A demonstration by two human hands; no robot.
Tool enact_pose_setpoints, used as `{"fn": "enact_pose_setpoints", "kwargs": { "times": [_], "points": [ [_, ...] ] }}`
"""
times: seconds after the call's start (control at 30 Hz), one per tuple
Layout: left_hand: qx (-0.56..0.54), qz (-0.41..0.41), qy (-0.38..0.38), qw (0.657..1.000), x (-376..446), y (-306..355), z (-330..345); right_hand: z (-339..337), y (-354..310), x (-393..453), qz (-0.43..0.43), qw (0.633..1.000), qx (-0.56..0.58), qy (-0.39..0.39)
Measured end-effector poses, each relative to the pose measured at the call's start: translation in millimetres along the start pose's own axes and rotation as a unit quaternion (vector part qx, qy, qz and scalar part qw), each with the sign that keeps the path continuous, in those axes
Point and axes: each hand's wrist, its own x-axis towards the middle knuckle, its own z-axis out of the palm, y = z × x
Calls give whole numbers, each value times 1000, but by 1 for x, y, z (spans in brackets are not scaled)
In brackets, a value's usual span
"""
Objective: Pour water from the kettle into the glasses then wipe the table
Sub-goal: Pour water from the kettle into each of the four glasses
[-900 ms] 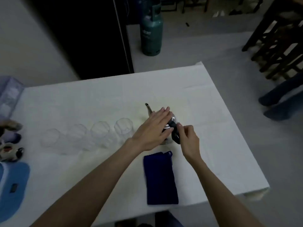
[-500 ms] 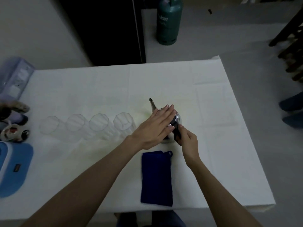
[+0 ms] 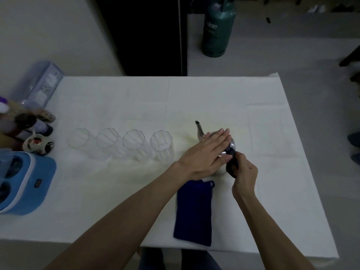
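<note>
A small steel kettle (image 3: 200, 133) with a thin spout stands upright on the white table (image 3: 214, 102), right of centre. My left hand (image 3: 206, 152) lies flat over its lid with straight fingers. My right hand (image 3: 244, 172) grips the kettle's black handle (image 3: 230, 166). Several clear glasses stand in a row to the left, the nearest glass (image 3: 161, 146) a short gap from the spout. A dark blue cloth (image 3: 193, 211) lies folded near the table's front edge, just below the kettle.
At the left edge sit a blue case (image 3: 25, 184), small bottles and jars (image 3: 37, 141) and a clear plastic box (image 3: 41, 84). A green gas cylinder (image 3: 218, 26) stands on the floor behind the table. Dark chair legs show at the far right.
The view has tilted further down over the table. Both hands keep the same hold on the kettle, which stays in place.
</note>
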Motion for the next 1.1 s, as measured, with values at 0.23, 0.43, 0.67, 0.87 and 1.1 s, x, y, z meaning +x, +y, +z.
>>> {"fn": "enact_pose_setpoints", "kwargs": {
  "times": [0.23,0.43,0.67,0.87,1.1],
  "points": [
    [29,52,82,995,-17,22,-10,-5,-37,-30,-37,999,15,-13],
    [33,93,123,988,-52,39,-41,4,-66,-79,-77,997,19,2],
    [42,124,134,982,-122,46,-84,37,-74,-163,-100,993,39,52],
    [61,145,145,977,-191,26,-114,83,-56,-232,-81,993,52,63],
    [103,116,135,979,-255,-25,-136,146,-20,-272,-38,997,68,18]
  ]
}}
